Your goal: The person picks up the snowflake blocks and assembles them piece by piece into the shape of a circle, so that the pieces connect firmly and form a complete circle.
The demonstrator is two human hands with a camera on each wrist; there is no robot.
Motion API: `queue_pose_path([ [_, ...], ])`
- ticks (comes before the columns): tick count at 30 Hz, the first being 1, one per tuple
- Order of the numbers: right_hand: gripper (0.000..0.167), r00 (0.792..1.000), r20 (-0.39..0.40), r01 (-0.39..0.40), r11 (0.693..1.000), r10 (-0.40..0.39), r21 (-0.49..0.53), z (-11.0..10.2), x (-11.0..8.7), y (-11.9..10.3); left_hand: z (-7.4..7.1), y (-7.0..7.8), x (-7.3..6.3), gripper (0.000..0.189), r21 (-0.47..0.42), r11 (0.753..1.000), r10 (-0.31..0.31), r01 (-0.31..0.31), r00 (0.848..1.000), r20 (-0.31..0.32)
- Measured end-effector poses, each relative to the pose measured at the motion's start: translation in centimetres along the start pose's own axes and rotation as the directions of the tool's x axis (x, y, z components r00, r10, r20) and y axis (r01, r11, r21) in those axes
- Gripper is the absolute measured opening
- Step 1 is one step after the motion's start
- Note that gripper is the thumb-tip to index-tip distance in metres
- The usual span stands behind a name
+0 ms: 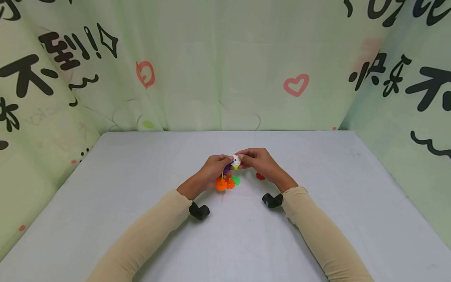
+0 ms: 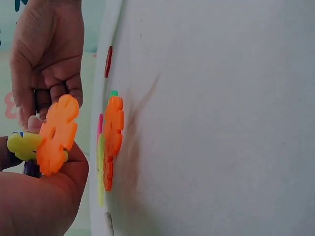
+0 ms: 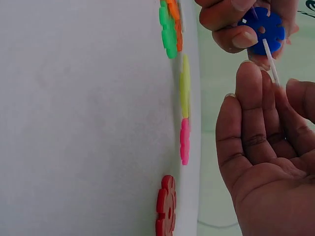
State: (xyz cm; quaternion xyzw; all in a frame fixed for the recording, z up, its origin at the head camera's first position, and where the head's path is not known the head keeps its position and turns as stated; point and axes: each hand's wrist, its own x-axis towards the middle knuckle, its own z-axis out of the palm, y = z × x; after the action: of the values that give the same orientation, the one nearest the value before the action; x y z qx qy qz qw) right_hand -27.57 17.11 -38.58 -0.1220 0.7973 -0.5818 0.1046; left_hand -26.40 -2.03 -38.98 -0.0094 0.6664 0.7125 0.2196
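Near the middle of the table my left hand (image 1: 212, 168) holds several notched, flower-shaped plastic discs joined together. Among them the left wrist view shows a yellow disc (image 2: 22, 146) and an orange disc (image 2: 58, 135), and the right wrist view a blue disc (image 3: 268, 30). My right hand (image 1: 262, 162) pinches a white disc (image 1: 236, 159) between thumb and fingers. Seen edge-on in the right wrist view, the white disc (image 3: 271, 64) meets the blue one; whether their notches interlock I cannot tell. Both hands are raised above the tabletop.
Below the hands, orange discs (image 1: 221, 184) and a green disc (image 1: 236, 180) lie on the white table (image 1: 232, 243). A red disc (image 1: 260, 176) lies under the right hand. Yellow (image 3: 185, 91) and pink (image 3: 185, 142) discs lie nearby. Printed curtains (image 1: 218, 78) enclose the table's back and sides.
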Motion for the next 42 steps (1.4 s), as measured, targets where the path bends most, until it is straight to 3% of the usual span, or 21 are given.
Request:
queue_pose_path([
  [8, 0.025, 0.997, -0.05, -0.069, 0.993, 0.064, -0.093, -0.5, 0.2, -0.1, -0.3, 0.6, 0.0, 0.033, -0.081, 0.995, -0.053, 0.055, 0.998, 0.023],
  [15, 0.026, 0.99, -0.108, -0.118, 0.953, 0.09, -0.28, -0.8, 0.5, 0.2, -0.8, 0.7, -0.4, 0.039, -0.019, 1.0, -0.015, 0.015, 1.0, 0.027],
  [22, 0.026, 0.975, -0.151, -0.207, 0.921, 0.166, -0.328, -1.3, 0.9, 0.5, -1.0, 0.6, -0.3, 0.038, 0.018, 1.0, -0.024, 0.024, 0.999, 0.037],
  [28, 0.026, 0.971, -0.141, -0.229, 0.906, 0.19, -0.357, -1.4, 1.4, 0.8, -1.0, 0.3, 0.0, 0.04, 0.003, 0.999, -0.052, 0.052, 0.998, 0.039],
  [36, 0.031, 0.981, -0.091, -0.192, 0.89, 0.17, -0.413, -0.8, 1.5, 0.5, -1.1, 0.3, -0.1, 0.038, -0.008, 0.997, -0.078, 0.078, 0.997, 0.014],
  [42, 0.035, 0.984, -0.06, -0.175, 0.878, 0.166, -0.446, -0.3, 1.3, 0.1, -1.1, 0.3, -0.2, 0.038, -0.017, 0.997, -0.074, 0.075, 0.997, 0.034],
])
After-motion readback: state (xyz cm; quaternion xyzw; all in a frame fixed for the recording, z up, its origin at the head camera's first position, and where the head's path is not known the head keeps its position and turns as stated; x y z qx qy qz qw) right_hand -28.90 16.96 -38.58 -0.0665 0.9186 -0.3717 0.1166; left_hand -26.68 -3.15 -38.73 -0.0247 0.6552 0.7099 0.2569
